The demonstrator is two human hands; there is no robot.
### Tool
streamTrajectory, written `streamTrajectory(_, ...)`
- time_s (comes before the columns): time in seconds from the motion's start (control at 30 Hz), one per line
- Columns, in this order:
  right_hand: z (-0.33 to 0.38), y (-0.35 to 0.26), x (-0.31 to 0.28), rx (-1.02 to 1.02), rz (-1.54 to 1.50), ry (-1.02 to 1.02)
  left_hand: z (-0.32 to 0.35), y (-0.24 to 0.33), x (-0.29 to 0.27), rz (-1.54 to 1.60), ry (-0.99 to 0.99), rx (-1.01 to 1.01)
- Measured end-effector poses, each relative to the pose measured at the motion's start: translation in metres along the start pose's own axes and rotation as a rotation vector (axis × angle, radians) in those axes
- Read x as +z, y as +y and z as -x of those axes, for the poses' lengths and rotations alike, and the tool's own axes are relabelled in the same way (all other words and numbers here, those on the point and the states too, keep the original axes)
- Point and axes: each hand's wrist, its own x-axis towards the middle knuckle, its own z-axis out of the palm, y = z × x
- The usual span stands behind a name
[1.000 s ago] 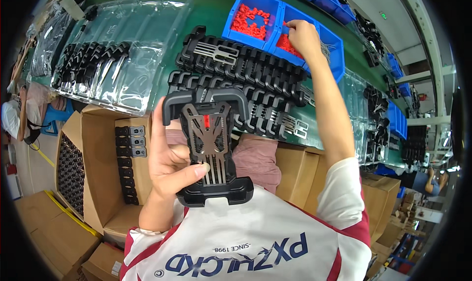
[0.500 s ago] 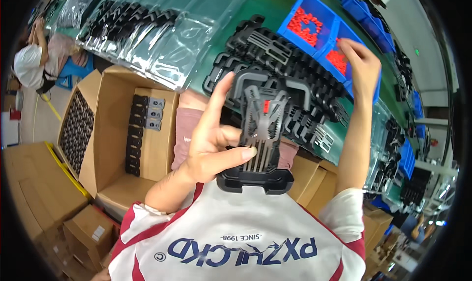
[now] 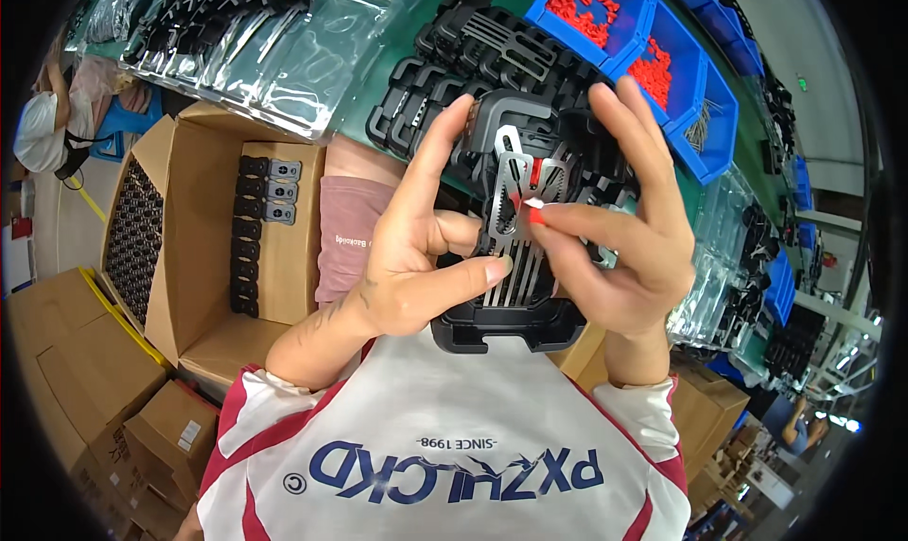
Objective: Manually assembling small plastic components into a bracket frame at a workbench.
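Note:
My left hand [image 3: 416, 248] grips a black plastic frame part [image 3: 515, 248] with a slotted centre, held up close in front of my chest. My right hand [image 3: 619, 229] has come to the same part; its thumb and forefinger pinch a small red piece [image 3: 535, 214] against the middle of the frame. A second small red piece [image 3: 535, 170] sits higher in the frame's centre. On the green table [image 3: 378, 78] behind lies a pile of the same black frame parts [image 3: 482, 49].
Blue bins [image 3: 653, 40] with small red pieces stand at the back right. Clear plastic trays [image 3: 236, 40] of black parts lie at the back left. An open cardboard box [image 3: 236, 238] holding black parts stands at my left, more boxes on the floor.
My right hand has come back from the blue bin with a red piece and now meets the black frame. The left hand has lifted the frame closer.

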Motion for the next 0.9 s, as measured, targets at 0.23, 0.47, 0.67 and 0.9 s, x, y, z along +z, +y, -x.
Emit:
streamTrajectory(0.23,-0.005,-0.009,-0.002,-0.156,0.325,-0.186,-0.001,-0.011,-0.008,-0.044,-0.147,0.120)
streamTrajectory(0.47,-0.001,-0.008,-0.002,-0.121,0.306,-0.188,0.001,-0.009,-0.004,-0.014,-0.104,0.049)
streamTrajectory(0.67,-0.002,-0.011,-0.002,-0.102,0.308,-0.223,0.003,-0.008,-0.004,-0.038,-0.129,0.077)
streamTrajectory(0.9,-0.002,-0.010,-0.002,-0.093,0.324,-0.201,0.004,-0.010,-0.007,-0.080,-0.153,0.077)
